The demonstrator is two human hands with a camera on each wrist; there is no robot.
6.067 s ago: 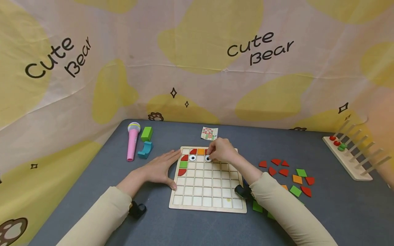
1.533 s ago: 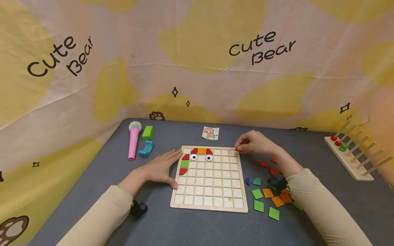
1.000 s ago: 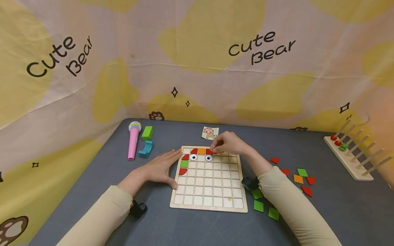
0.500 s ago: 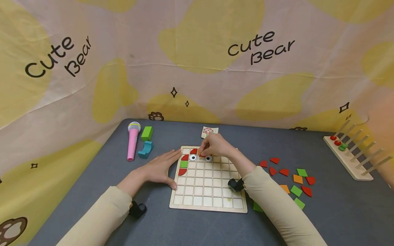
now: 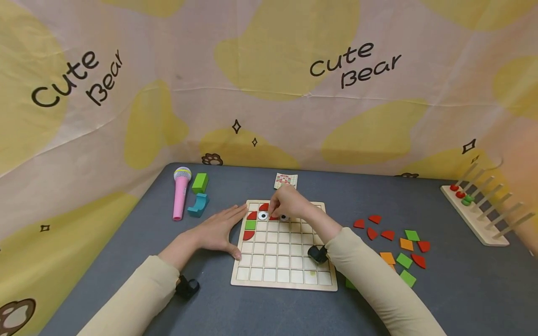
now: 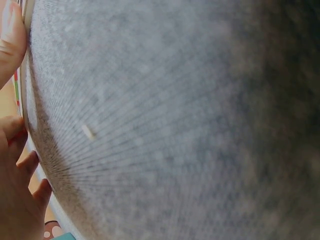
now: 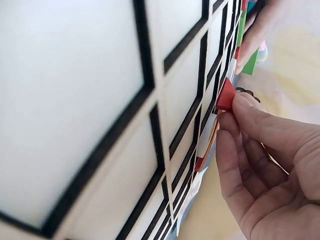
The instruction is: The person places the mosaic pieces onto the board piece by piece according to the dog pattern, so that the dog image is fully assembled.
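A wooden grid board lies on the table. My right hand pinches a red tile with a curved edge between thumb and fingertips, over the second row between two eye tiles. The left eye tile shows fully; the right eye tile is partly hidden by the hand. Along the board's left edge rests my left hand, thumb and fingers spread against the rim. Red tiles and a green square tile sit in the left column. The hand covers part of the top row.
Red, orange and green tiles are scattered right of the board, some behind the right sleeve. A picture card lies beyond it. At the left are a pink toy microphone, a green block and a teal curved block. A peg rack stands far right.
My right hand has carried the red tile left from the board's upper right corner to the cell between the eye tiles. My left hand has stayed at the left edge.
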